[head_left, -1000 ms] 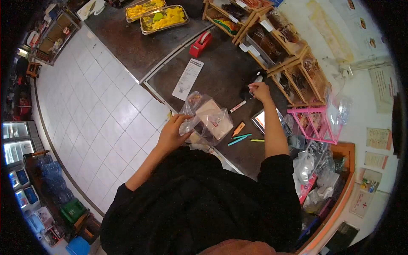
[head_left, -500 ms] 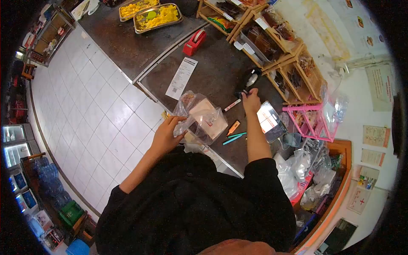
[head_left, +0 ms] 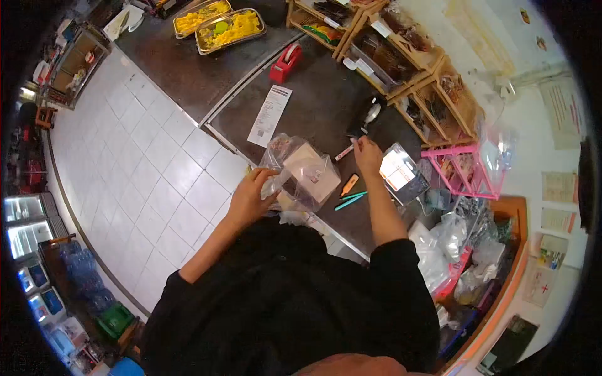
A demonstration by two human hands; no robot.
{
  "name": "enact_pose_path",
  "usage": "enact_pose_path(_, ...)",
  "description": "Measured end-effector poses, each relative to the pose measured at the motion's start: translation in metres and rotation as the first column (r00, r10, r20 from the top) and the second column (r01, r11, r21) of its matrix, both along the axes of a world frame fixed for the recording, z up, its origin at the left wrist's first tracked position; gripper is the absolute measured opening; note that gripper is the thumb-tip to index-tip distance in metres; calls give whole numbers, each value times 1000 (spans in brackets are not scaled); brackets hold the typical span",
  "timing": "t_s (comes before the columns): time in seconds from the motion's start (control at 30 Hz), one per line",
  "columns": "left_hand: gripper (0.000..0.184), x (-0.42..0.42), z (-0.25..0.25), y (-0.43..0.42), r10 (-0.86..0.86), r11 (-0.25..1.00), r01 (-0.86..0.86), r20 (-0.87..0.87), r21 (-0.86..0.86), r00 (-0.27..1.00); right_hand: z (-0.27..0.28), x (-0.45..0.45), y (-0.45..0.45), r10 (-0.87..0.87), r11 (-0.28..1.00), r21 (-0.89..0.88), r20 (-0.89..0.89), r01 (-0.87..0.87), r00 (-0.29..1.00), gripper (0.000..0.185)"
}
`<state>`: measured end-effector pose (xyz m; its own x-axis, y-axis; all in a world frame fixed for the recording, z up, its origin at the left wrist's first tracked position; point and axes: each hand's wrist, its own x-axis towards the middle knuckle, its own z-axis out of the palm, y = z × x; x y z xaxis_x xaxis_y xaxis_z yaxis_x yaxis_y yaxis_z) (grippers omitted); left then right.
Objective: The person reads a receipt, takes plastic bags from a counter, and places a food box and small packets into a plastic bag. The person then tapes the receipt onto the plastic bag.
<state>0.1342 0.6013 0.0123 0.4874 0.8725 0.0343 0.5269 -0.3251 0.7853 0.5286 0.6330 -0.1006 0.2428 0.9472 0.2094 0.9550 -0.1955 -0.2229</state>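
My left hand (head_left: 254, 193) is closed on the gathered edge of a clear plastic bag (head_left: 285, 145) at the counter's near edge. Through the plastic shows a pale, flat-topped box (head_left: 311, 172) with a small printed mark. My right hand (head_left: 369, 155) is closed, its fingertips together at the near end of a black object with a shiny part (head_left: 370, 114). Whatever lies between those fingertips is too small to make out. Just left of them lies a white marker (head_left: 344, 152). An orange highlighter (head_left: 350, 184) and teal pens (head_left: 351, 200) rest between my hands.
A printed receipt (head_left: 270, 116) and a red tape dispenser (head_left: 286, 62) lie farther back. Beside my right forearm is a device with a lit screen (head_left: 398, 172). Wooden racks (head_left: 401, 97) and a pink rack (head_left: 448, 151) line the right side. Foil trays (head_left: 231, 31) hold yellow food.
My right hand has drawn slightly back and left, its fingertips now lower beside the marker. My left hand stays on the bag. The whole view has shifted a little.
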Motion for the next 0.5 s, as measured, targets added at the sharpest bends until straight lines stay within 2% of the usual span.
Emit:
enact_pose_path(0.03,41,0,2,1,2,1000,-2,2,13,1000,-8,-5,-10,-126,990,47,-171,136,977,32)
enact_pose_path(0.07,41,-1,0,2,-9,1000,9,-6,9,1000,-16,-9,-23,-138,988,43,-178,147,974,32)
enact_pose_path(0.13,39,-1,-4,5,10,1000,-9,-25,25,1000,-24,-15,-43,-188,963,60,-549,262,815,26)
enact_pose_path(0.2,38,0,-5,9,-20,1000,20,-36,-5,999,-22,-20,-50,-241,945,47,-566,322,789,20)
enact_pose_path(0.27,38,4,-2,16,-71,997,70,-43,-23,997,-17,-14,-38,-292,944,40,-366,328,884,16)
enact_pose_path(0.3,37,6,-1,19,-92,995,93,-46,21,995,-13,-13,-29,-333,940,-49,-357,339,873,15)
enact_pose_path(0.37,37,7,2,23,-129,989,133,-56,64,990,-26,-5,-13,-148,976,97,-365,196,919,23)
enact_pose_path(0.4,37,8,3,25,-125,990,128,-57,56,991,-37,-3,-3,-163,973,96,-370,212,915,23)
enact_pose_path(0.5,36,10,2,27,-123,991,125,-40,49,992,-46,-15,8,7,960,244,-508,136,861,28)
